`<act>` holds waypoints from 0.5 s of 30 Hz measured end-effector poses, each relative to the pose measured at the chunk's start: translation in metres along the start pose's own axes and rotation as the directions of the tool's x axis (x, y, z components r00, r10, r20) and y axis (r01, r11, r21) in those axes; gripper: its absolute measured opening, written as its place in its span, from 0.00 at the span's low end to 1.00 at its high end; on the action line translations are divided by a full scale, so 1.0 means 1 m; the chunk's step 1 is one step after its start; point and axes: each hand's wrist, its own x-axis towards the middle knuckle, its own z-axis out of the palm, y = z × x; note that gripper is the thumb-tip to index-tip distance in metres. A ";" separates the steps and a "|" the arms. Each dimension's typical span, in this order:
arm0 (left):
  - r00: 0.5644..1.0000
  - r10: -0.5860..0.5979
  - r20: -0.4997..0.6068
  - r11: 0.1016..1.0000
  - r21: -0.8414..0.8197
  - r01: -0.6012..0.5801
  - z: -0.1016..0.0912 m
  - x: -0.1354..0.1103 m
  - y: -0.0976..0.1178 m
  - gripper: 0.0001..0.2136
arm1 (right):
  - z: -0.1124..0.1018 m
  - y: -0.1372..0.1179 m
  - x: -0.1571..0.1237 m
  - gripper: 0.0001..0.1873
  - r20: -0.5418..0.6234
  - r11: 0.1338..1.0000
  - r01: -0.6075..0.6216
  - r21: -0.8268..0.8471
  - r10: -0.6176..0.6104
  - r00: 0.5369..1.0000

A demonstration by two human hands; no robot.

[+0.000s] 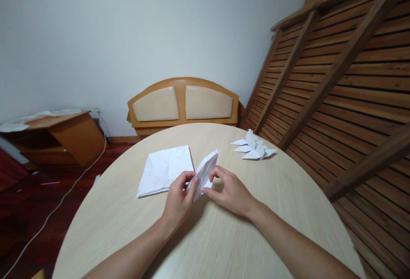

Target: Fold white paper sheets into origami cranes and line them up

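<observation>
A piece of folded white paper (207, 165) is held up at a slant above the middle of the round table (256, 227). My left hand (181, 195) is closed on its lower left part, thumb on the near face and fingers behind. At its right edge my right hand (229, 189) has thumb and forefinger bent around a small flap, in a loose pinch. Left of my hands lies a stack of square white paper sheets (163, 168) with creases on the top sheet. Several folded paper birds (254, 146) sit together at the table's back right.
A wooden headboard with padded panels (209, 101) stands behind the table. Slatted wooden boards (339, 82) lean close along the right side. To the left are a low wooden cabinet (75, 138) with papers on top and a white cable (72, 187) across the floor.
</observation>
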 end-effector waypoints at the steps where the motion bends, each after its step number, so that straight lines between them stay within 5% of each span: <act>1: 1.000 -0.010 0.003 1.000 -0.010 0.010 0.001 0.000 0.000 0.11 | 0.001 0.001 0.000 0.09 -0.004 1.000 -0.008 -0.003 0.008 1.000; 5: 0.998 -0.063 0.003 0.995 -0.082 0.063 0.002 0.001 -0.005 0.12 | 0.003 0.006 0.000 0.02 -0.016 0.998 -0.008 0.064 0.009 1.000; 11: 0.993 -0.117 0.030 0.970 -0.212 0.121 0.003 0.003 -0.011 0.13 | -0.001 0.008 0.000 0.21 0.009 0.991 0.032 0.131 -0.033 0.999; 15: 0.995 -0.098 0.014 0.968 -0.232 0.098 0.004 0.003 -0.010 0.13 | -0.002 0.003 0.000 0.23 0.061 0.996 0.071 0.056 -0.074 0.995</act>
